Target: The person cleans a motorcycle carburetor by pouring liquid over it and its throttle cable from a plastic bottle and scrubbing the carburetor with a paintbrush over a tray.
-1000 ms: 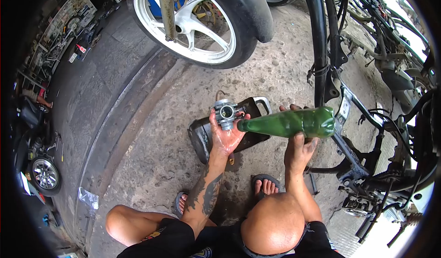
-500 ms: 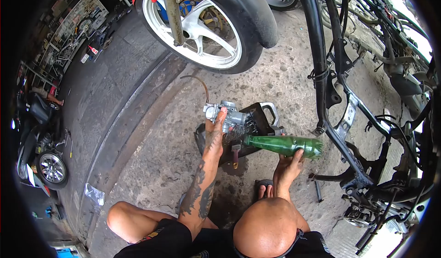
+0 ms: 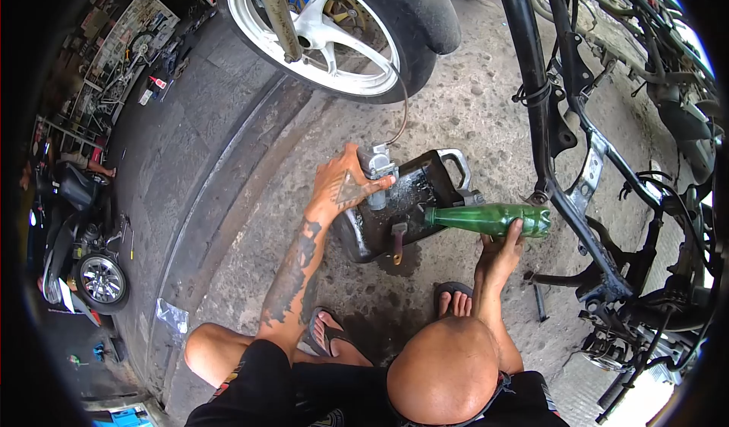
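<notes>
My left hand is closed around a grey metal carburetor, with a thin brown hose curving up from it. The carburetor is over the left part of a black pan that looks like a cut-open jerrycan with a handle. My right hand grips a green bottle near its base. The bottle lies almost level, its neck over the pan's right side. A brush with a worn handle rests at the pan's near edge. Wet, shiny patches show inside the pan.
A motorcycle front wheel with white spokes stands just beyond the pan. To the right is a bare black motorcycle frame. Another motorcycle stands at far left. A clear plastic bag lies on the concrete floor.
My left hand has turned the carburetor, so its hose swings from the left to the upper right. The splash of droplets near the bottle's mouth is gone. The bottle sits slightly farther right in view.
</notes>
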{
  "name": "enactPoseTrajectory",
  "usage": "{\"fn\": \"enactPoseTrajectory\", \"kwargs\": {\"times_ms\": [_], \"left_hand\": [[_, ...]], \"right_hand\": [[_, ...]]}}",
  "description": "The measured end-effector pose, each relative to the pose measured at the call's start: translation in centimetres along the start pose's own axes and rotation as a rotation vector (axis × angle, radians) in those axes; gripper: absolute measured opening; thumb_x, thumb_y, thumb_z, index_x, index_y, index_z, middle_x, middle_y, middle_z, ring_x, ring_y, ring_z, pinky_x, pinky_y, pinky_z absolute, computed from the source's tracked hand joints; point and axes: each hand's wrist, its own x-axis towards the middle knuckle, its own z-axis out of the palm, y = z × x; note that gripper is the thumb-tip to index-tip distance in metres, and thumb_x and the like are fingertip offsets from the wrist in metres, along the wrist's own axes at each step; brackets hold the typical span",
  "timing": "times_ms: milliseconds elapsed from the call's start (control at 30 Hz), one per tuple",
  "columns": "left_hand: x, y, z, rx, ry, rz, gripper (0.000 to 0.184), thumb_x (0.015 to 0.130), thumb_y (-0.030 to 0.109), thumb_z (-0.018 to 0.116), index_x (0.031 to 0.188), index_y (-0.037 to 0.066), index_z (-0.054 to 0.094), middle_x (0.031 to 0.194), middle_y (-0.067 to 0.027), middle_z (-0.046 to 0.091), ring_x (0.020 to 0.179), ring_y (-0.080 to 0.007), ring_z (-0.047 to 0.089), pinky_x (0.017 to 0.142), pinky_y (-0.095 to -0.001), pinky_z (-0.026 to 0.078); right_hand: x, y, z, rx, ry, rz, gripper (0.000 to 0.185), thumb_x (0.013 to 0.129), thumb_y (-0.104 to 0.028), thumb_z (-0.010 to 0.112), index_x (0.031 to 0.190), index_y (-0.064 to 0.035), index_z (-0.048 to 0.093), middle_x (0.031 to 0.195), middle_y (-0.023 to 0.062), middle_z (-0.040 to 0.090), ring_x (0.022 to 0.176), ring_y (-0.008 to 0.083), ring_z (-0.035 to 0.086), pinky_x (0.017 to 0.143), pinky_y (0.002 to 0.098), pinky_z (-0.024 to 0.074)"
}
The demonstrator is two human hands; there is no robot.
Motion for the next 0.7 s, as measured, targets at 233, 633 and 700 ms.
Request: {"fn": "enactPoseTrajectory", "kwargs": {"times_ms": [233,633,700], "left_hand": [[1.3,1.3,-3.3,0.353,-0.293,0.106,0.099,0.066,0.055,0.073,0.122,-0.017,0.034,0.086,-0.0245,0.065,0.096,-0.0392,0.061,0.102,-0.0557,0.028],[-0.1,-8.2,-7.1,-0.448,-0.522,-0.092,0.088,0.071,0.057,0.071,0.131,-0.001,0.042,0.125,-0.0201,0.051,0.126,-0.028,0.042,0.105,-0.0406,0.03],[-1.1,-10.4,-7.3,-0.64,-0.443,-0.197,0.093,0.07,0.057,0.072,0.134,-0.002,0.038,0.131,-0.0214,0.047,0.132,-0.0297,0.033,0.11,-0.0398,0.023]], "right_hand": [[0.6,-0.2,-0.2,0.003,-0.041,0.028,0.046,0.091,-0.033,0.058,0.125,-0.0088,0.04,0.115,0.0075,0.051,0.102,0.0181,0.055,0.079,0.0364,0.0511],[0.0,0.2,0.2,-0.051,-0.042,0.028,0.048,0.09,-0.039,0.057,0.124,-0.0078,0.042,0.111,0.0079,0.056,0.098,0.0197,0.058,0.081,0.0388,0.048],[0.0,0.1,0.1,-0.064,-0.041,0.031,0.049,0.091,-0.039,0.056,0.124,-0.0061,0.043,0.113,0.0092,0.056,0.1,0.021,0.057,0.084,0.0405,0.0473]]}}
